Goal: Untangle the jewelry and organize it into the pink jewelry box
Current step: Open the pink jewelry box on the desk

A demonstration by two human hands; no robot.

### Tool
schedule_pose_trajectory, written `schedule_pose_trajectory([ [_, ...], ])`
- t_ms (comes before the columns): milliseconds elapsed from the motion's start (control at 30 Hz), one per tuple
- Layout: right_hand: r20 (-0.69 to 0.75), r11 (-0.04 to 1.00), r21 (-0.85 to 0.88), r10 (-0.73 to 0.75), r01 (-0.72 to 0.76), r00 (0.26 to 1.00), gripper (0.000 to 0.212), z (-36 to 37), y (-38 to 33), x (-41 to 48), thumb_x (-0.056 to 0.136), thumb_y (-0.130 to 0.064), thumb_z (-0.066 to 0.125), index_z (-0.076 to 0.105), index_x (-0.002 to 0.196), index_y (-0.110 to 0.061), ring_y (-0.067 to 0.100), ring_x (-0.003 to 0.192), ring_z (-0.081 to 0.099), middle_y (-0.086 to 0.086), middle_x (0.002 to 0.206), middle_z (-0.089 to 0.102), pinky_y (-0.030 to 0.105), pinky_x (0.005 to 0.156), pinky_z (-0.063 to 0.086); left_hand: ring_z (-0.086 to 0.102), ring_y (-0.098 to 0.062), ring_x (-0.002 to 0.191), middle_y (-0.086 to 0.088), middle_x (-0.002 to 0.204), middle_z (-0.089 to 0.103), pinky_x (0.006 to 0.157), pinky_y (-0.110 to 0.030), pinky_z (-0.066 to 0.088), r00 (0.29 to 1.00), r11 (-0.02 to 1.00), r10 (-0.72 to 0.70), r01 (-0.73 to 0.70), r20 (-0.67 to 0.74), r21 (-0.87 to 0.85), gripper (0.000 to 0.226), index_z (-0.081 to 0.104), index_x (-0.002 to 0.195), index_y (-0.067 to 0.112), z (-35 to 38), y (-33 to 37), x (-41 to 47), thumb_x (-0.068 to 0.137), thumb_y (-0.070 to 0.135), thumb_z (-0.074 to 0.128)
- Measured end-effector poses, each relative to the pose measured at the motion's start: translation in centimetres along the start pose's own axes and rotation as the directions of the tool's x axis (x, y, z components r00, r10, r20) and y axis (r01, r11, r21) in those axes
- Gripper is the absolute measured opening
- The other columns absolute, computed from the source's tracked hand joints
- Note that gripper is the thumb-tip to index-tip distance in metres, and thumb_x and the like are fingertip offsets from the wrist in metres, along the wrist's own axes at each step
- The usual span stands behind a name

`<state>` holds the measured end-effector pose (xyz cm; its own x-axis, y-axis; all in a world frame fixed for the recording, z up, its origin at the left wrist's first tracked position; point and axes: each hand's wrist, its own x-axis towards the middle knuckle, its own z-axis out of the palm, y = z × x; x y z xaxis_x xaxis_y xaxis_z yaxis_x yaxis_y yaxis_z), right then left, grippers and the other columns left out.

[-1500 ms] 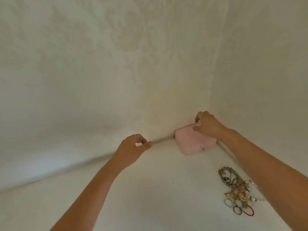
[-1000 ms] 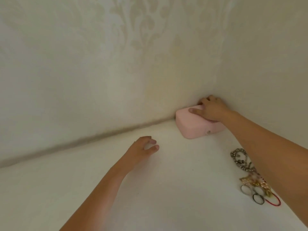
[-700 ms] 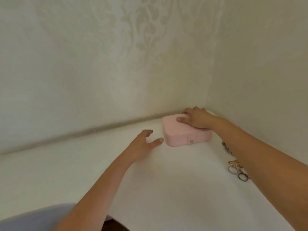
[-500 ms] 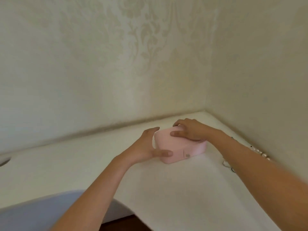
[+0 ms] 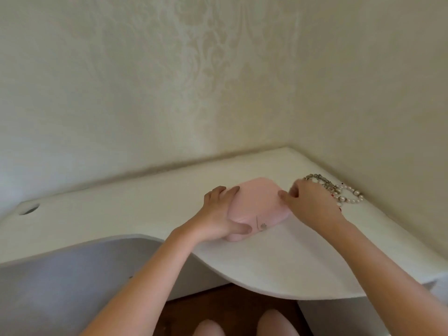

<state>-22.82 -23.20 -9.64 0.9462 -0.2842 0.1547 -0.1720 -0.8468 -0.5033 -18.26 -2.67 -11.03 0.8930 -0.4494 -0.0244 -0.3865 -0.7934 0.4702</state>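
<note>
The pink jewelry box (image 5: 258, 203) lies closed on the white desk (image 5: 266, 260), its round snap facing me. My left hand (image 5: 219, 218) grips its left end, thumb along the front edge and fingers over the top. My right hand (image 5: 306, 206) holds the right end, thumb on the lid. A tangled heap of jewelry (image 5: 339, 191), with pearl beads, a grey chain and a red strand, lies on the desk just right of my right hand, partly hidden by it.
The desk fits into a corner between two pale patterned walls. Its front edge curves inward toward me. A round cable hole (image 5: 29, 209) sits at the far left. My knees (image 5: 244, 323) and a dark wooden floor show below.
The box has been pulled from the corner toward me along the desk. My left hand came in and took its left end. The view tilted down, and the jewelry heap now lies behind my right hand.
</note>
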Motion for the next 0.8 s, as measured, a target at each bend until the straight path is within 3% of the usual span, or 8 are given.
schedule_pose_trajectory([
  [100,0.379,0.973,0.183,0.064,-0.142,0.923,0.023,0.6,0.3,-1.7,0.087,-0.022,0.054,0.068,0.077,-0.006,0.015,0.056,0.056,0.005,0.071,0.068,0.022,0.056,0.046,0.004,-0.017,0.138,0.003,0.150,0.011,0.108,-0.038,0.019,1.000,1.000,-0.021,0.021,-0.002,-0.021,0.102,0.010,0.147,0.032,0.1,0.2,-0.1,0.069,0.046,0.075],
  [167,0.480,0.920,0.321,0.044,-0.223,0.876,0.015,1.4,-0.3,-2.5,0.084,-0.013,0.055,0.068,0.078,-0.007,0.012,0.049,0.049,0.004,0.069,0.067,0.019,0.051,0.041,0.004,-0.019,0.139,0.001,0.149,0.011,0.108,-0.039,0.020,0.999,0.999,-0.039,0.039,-0.003,-0.014,0.102,0.010,0.147,0.032,0.1,0.3,-0.2,0.069,0.046,0.074],
  [267,0.461,0.886,0.401,0.024,-0.232,0.887,0.016,2.2,-0.8,-2.7,0.084,-0.017,0.061,0.061,0.069,-0.009,0.013,0.048,0.044,0.004,0.064,0.061,0.020,0.049,0.036,0.005,-0.022,0.138,0.000,0.148,0.013,0.108,-0.041,0.021,0.998,0.998,-0.062,0.062,-0.009,-0.026,0.101,0.011,0.147,0.032,0.1,0.5,-0.3,0.069,0.047,0.074],
  [400,0.352,0.914,0.383,-0.014,-0.131,0.936,0.036,3.1,0.0,-3.0,0.086,-0.029,0.065,0.049,0.058,-0.014,0.012,0.046,0.039,0.000,0.054,0.048,0.022,0.049,0.030,0.010,-0.023,0.136,-0.002,0.146,0.016,0.108,-0.040,0.023,0.998,0.998,-0.065,0.065,-0.018,-0.011,0.100,0.013,0.147,0.033,0.0,0.6,-0.4,0.069,0.046,0.075],
  [600,0.299,0.923,0.382,-0.182,0.058,0.937,0.026,3.6,0.5,-2.7,0.088,-0.027,0.063,0.064,0.063,-0.018,-0.003,0.050,0.049,-0.009,0.057,0.063,0.017,0.057,0.036,0.009,-0.022,0.137,0.001,0.148,0.015,0.110,-0.039,0.022,0.997,0.996,-0.078,0.078,0.004,-0.030,0.101,0.015,0.145,0.037,-0.3,0.4,-0.5,0.066,0.047,0.077],
  [800,0.310,0.852,0.523,-0.175,-0.014,0.934,0.021,3.9,0.9,-2.3,0.085,-0.018,0.067,0.068,0.065,-0.013,0.007,0.052,0.048,-0.007,0.051,0.057,0.020,0.060,0.037,0.007,-0.023,0.137,0.000,0.149,0.011,0.111,-0.039,0.020,0.996,0.996,-0.088,0.088,0.020,-0.011,0.103,0.010,0.148,0.034,-0.2,0.5,-0.4,0.069,0.049,0.075],
])
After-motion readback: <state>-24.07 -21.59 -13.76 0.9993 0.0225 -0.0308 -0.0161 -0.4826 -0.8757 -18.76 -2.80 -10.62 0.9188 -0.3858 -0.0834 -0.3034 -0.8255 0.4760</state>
